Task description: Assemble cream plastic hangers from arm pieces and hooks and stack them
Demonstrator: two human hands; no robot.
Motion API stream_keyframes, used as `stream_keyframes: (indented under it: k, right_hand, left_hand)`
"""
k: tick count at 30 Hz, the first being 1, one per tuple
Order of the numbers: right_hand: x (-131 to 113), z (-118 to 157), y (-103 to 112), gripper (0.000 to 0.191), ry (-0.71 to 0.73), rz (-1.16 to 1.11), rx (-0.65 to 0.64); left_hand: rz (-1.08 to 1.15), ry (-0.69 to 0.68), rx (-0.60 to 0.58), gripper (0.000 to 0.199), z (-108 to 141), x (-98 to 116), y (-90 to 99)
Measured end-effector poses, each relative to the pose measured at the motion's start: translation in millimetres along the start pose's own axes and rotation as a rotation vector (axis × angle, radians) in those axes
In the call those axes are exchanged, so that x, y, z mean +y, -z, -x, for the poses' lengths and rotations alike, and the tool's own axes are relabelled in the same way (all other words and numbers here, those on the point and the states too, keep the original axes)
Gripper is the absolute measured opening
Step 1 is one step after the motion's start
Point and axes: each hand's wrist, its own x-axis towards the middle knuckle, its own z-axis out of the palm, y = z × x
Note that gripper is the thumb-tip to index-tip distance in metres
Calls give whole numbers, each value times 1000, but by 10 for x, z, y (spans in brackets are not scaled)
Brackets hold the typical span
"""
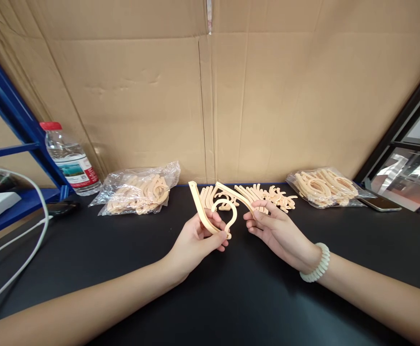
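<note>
My left hand (197, 240) pinches a cream plastic hanger arm (199, 207) together with a curved hanger hook (235, 211). Arm and hook meet at their lower ends under my left thumb; whether they are fastened there I cannot tell. Between thumb and fingers, my right hand (280, 234) grips a second hanger arm (235, 193), whose far end points up and left. The two hands are a short way apart, above the black table (227, 298). Behind them lie loose hanger arms (207, 196) and a pile of small curved parts (276, 197), partly hidden by the held pieces.
Clear bags of cream parts lie at the back left (137, 192) and back right (325, 186). A water bottle (73, 161) leans by the blue rack (13, 96). A phone (381, 203) rests at right; a white cable (38, 240) loops at left. Cardboard (141, 96) stands behind.
</note>
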Motion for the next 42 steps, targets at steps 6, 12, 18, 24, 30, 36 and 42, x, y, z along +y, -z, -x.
stream_keyframes:
  k: [6,12,18,24,30,36,42]
  right_hand:
    - [-31,6,-7,21,-47,65,-40]
    - [-53,53,-78,23,-8,106,-119]
    - [-36,74,-122,27,-10,181,-244]
    - [-24,75,-137,22,39,206,-306]
    - [-7,66,-118,19,77,260,-318]
    - [-25,92,-137,6,160,324,-391]
    - [-59,105,-162,2,215,374,-424]
  left_hand:
    - [-33,0,-53,32,-5,-32,26]
    - [-55,-18,-69,21,3,-14,25]
    - [-54,-27,-121,20,-12,-17,34]
    - [-40,-22,-171,18,-14,-14,44]
    - [-16,-7,-164,16,-11,-17,50]
    - [-42,-35,-205,13,-19,-7,47]
    - [-69,-79,-231,11,-33,-18,46]
